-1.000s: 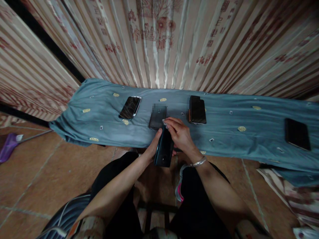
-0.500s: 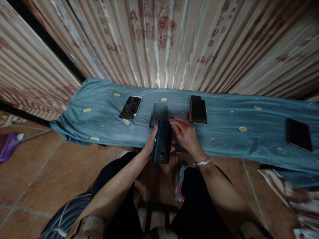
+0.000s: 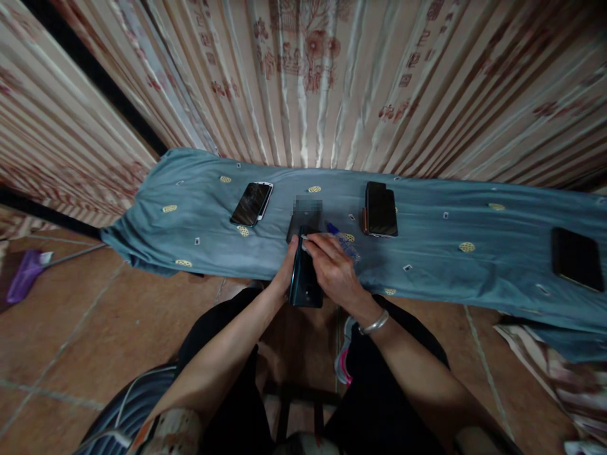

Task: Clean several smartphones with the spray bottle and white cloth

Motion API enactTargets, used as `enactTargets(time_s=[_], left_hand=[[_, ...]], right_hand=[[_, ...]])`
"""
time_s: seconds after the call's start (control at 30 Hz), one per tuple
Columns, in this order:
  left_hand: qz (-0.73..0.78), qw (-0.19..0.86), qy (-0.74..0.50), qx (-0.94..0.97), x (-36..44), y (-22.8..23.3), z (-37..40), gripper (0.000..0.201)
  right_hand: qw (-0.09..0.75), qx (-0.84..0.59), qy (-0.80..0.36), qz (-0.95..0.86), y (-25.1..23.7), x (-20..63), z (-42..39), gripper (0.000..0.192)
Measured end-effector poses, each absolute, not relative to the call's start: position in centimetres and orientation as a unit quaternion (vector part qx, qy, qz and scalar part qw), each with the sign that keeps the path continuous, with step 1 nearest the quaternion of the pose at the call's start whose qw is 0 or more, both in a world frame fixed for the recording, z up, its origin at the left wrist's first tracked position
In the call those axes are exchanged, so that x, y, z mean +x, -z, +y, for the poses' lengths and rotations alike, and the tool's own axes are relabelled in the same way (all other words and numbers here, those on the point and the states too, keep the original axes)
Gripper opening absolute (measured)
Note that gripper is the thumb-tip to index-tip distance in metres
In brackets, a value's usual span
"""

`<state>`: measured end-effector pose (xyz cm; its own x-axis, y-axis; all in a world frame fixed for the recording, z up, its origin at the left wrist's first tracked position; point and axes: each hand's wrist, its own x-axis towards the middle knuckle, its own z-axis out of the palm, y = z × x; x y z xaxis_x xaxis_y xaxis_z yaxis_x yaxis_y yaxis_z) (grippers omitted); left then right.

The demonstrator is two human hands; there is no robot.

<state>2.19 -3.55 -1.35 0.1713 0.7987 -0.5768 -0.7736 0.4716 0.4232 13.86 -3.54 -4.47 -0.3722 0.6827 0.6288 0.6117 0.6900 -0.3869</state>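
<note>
My left hand (image 3: 286,272) grips a dark teal phone (image 3: 303,278) from its left side, back face up, at the near edge of a blue-grey cloth (image 3: 427,246). My right hand (image 3: 332,268) lies over the phone's right half, fingertips at its top end. A clear plastic film with a blue tab (image 3: 344,240) sits just beyond my right hand. Another dark phone (image 3: 303,221) lies on the cloth right behind the held one.
On the cloth lie a white-edged phone (image 3: 251,203) at the left, a black phone stacked on another (image 3: 380,210) at the right, and a black phone (image 3: 576,259) far right. Striped curtains (image 3: 308,82) hang behind. A purple dustpan (image 3: 21,281) lies on the tiled floor.
My right hand moved from beside the phone onto its back, and the phone sank slightly toward me. The clear film with the blue tab now shows on the cloth.
</note>
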Motion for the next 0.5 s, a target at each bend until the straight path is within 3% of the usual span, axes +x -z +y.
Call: enactTargets(time_s=[0.3, 0.5], left_hand=[[0.438, 0.810, -0.379, 0.089, 2.0, 3.8, -4.6, 0.055], [0.426, 0.784, -0.435, 0.118, 2.3, 4.7, -4.2, 0.054]], right_hand=[[0.431, -0.417, -0.029, -0.800, 4.8, 15.3, -1.6, 0.039], [0.408, -0.412, -0.016, -0.815, 4.4, 14.7, -2.7, 0.038]])
